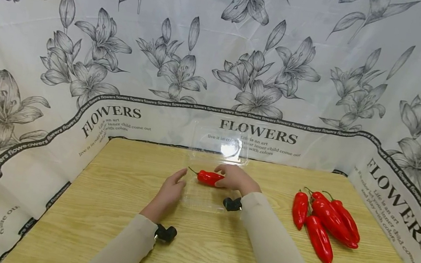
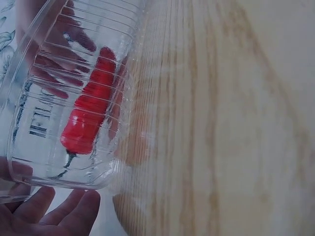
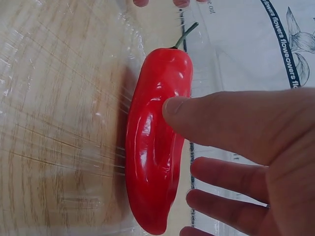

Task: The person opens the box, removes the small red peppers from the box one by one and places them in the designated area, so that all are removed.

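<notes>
A glossy red chili pepper [image 1: 208,178] with a thin green stem lies in a clear plastic clamshell box [image 1: 201,203]. My right hand [image 1: 234,179] reaches over the pepper's right part. In the right wrist view the thumb [image 3: 211,120] overlaps the pepper's side, while the other fingers spread apart from it. My left hand [image 1: 169,190] is at the box's left end, thumb and fingers loosely extended. Its fingertips [image 2: 88,201] come right up to the box's edge in the left wrist view.
The box's clear lid [image 1: 220,146] stands raised at the back, against the flower-printed cloth [image 1: 180,123]. Several red peppers [image 1: 327,220] lie in a group on the right of the wood-grain table [image 1: 118,173]. A small black wrist camera [image 1: 232,204] overlaps the box's front right corner.
</notes>
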Action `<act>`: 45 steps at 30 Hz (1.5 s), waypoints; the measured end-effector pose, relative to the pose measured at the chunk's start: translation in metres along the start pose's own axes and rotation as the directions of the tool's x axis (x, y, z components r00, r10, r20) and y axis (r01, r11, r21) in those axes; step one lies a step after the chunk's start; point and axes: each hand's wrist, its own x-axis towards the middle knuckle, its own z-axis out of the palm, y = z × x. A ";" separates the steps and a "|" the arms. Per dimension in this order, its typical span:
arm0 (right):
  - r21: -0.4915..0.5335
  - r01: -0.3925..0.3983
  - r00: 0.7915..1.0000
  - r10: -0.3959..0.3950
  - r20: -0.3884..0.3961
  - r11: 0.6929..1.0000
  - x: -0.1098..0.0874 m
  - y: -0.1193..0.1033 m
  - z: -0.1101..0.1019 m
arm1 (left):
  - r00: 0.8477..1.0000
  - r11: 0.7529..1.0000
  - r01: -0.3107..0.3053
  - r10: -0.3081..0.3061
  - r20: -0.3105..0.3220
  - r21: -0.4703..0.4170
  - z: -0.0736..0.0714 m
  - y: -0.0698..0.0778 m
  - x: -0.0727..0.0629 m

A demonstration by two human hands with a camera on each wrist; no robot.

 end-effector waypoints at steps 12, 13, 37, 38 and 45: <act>-0.024 -0.031 1.000 0.031 0.004 0.999 0.007 0.000 0.003 | 1.000 1.000 -0.011 0.011 -0.006 0.014 0.000 0.002 0.000; -0.021 -0.037 0.999 0.037 0.007 0.999 0.007 0.000 0.003 | 1.000 1.000 -0.011 0.011 -0.006 0.012 0.000 0.001 0.000; -0.014 -0.081 0.993 0.082 0.090 0.997 0.007 -0.005 0.009 | 1.000 1.000 -0.012 0.013 -0.011 0.015 0.003 -0.001 0.002; -0.019 -0.076 0.993 0.077 0.089 0.997 0.006 -0.005 0.008 | 1.000 1.000 -0.012 0.012 -0.010 0.014 0.003 -0.001 0.002; -0.015 -0.050 0.996 0.051 0.080 0.999 -0.001 -0.006 0.001 | 1.000 0.999 -0.024 0.025 -0.017 0.026 0.002 -0.002 0.001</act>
